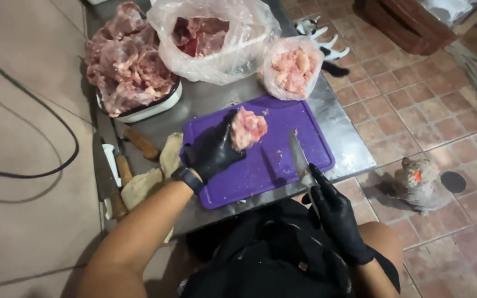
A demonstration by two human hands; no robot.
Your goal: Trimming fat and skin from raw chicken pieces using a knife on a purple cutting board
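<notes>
My left hand [212, 150], in a black glove, holds a pink chunk of raw meat [248, 128] up above the purple cutting board [271, 160]. My right hand [333, 212], also black-gloved, grips the handle of a knife [299, 158] at the board's near right edge, blade pointing away over the board. The board lies on a steel table [205, 99].
A white tray [155, 107] piled with raw meat stands at the table's far left. A large clear bag [216, 38] and a small bag of meat pieces [292, 69] sit behind the board. Wooden-handled knives [121, 171] and cloths lie left. A cat [420, 185] sits on the tiled floor at right; another cat [322, 41] lies beyond the table.
</notes>
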